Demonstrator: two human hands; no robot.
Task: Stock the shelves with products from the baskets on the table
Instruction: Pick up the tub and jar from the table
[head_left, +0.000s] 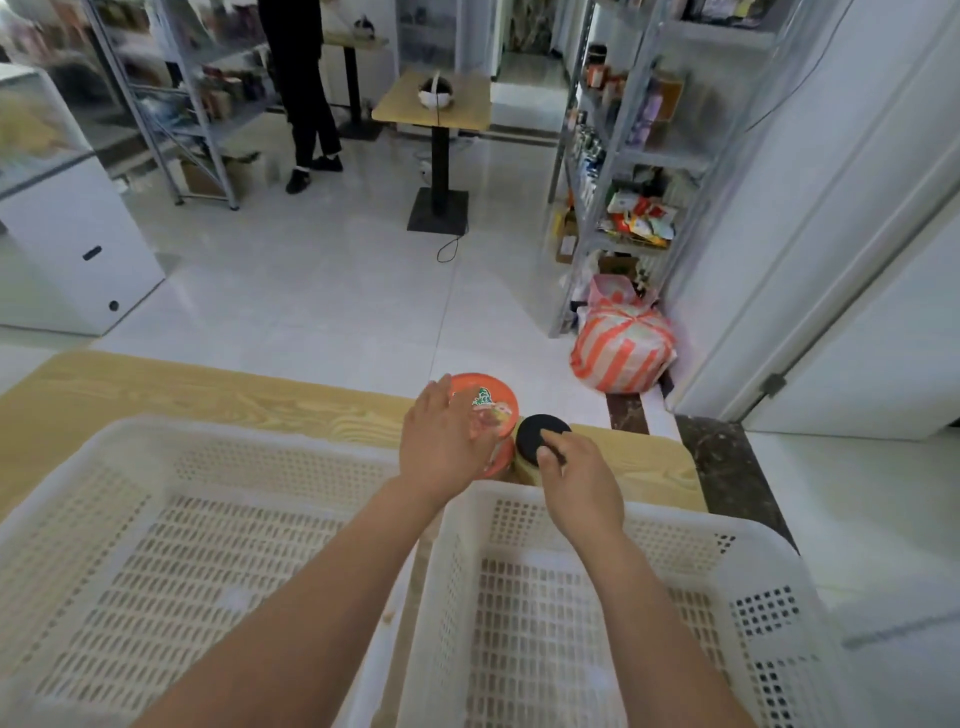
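Baskets, left (171, 561) and right (649, 613), look empty, so unloading seems nearly done. Shelves (618, 171) at one o'clock await the last two items: at twelve o'clock on the table (156, 395), left hand (441, 441) grips an orange tub (491, 402), right hand (582, 483) a black-lidded jar (537, 431).

no text can be read. the orange lid (485, 402) carries green marks and a printed picture, too blurred to make out; packets on the right shelf (641, 221) show only colours.
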